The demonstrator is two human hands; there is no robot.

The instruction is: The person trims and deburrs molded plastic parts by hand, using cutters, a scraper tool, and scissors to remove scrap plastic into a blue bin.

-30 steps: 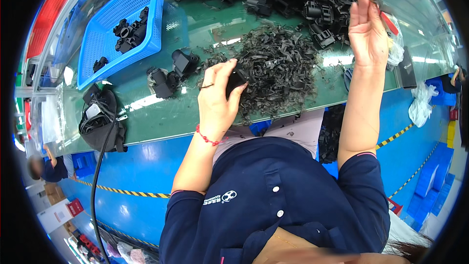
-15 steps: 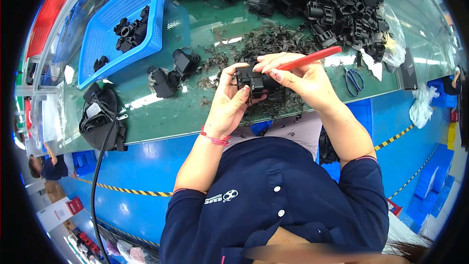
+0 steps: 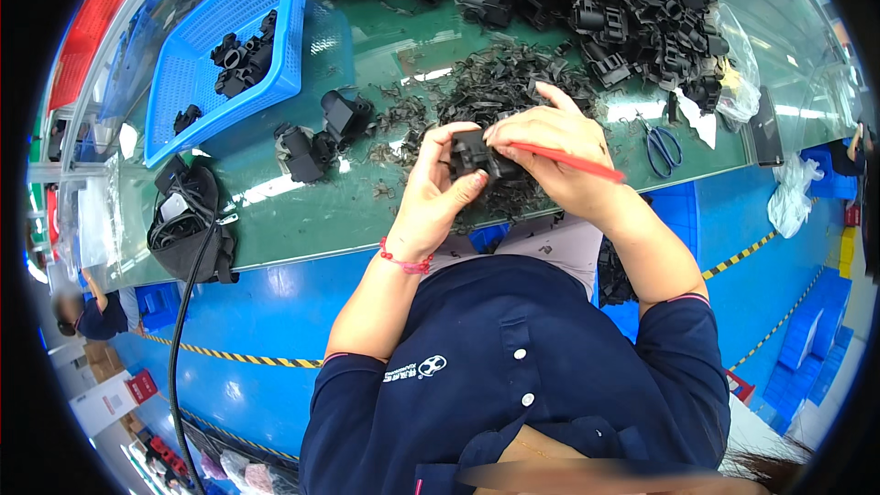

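Note:
Over the green table, my left hand (image 3: 431, 194) grips a black moulded plastic part (image 3: 471, 154) between thumb and fingers. My right hand (image 3: 570, 148) is closed around a slim red-handled tool (image 3: 576, 161) and rests against the part's right side. Fingers hide the working end of the tool, so its exact kind cannot be made out. Beneath both hands spreads a heap of thin black plastic scraps (image 3: 513, 73). Two similar black parts (image 3: 307, 154) lie on the table left of my hands.
A blue basket (image 3: 291, 55) with several black parts stands at the left. A large pile of black parts (image 3: 605, 23) covers the far side. Blue-handled snips (image 3: 664, 148) lie to the right. Near the left front edge sits a black pouch with a cable (image 3: 197, 238).
My right hand has turned, and the red tool now slants down to the right instead of up. The black part has tilted a little in my left hand.

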